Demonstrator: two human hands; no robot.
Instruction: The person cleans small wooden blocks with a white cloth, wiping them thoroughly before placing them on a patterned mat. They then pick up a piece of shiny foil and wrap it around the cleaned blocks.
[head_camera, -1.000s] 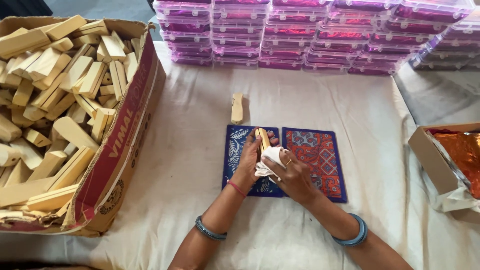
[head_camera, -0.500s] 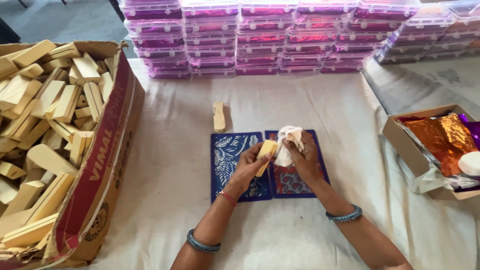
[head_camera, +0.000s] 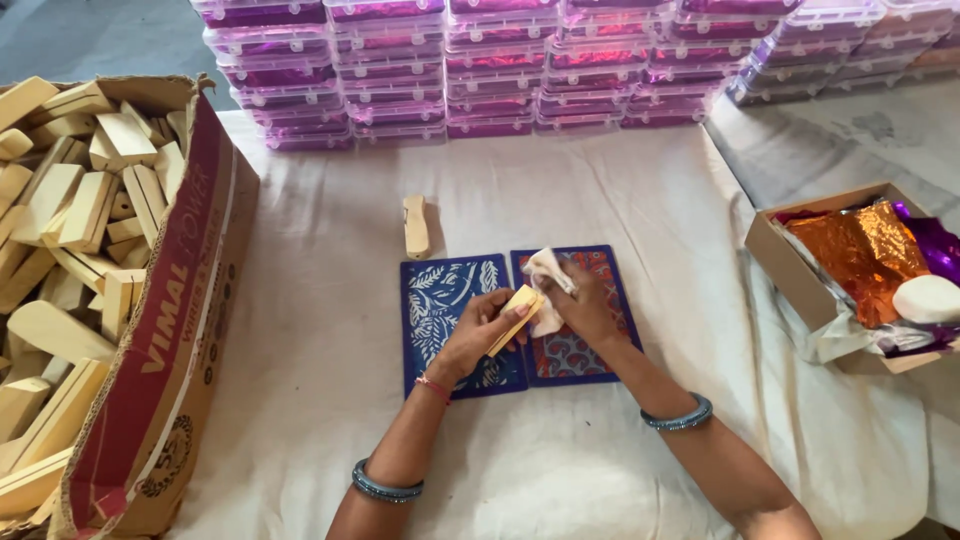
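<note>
right now the left hand (head_camera: 478, 335) pinches a small wooden block (head_camera: 515, 312), long axis slanting up toward the right hand (head_camera: 585, 305), which grips a white cloth (head_camera: 546, 280) touching the block's upper end.

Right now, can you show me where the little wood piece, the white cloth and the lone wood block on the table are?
Little wood piece (head_camera: 517, 312), head view, on its pale flat face.
White cloth (head_camera: 546, 272), head view, on the bunched top fold.
Lone wood block (head_camera: 415, 226), head view, on its middle.
</note>
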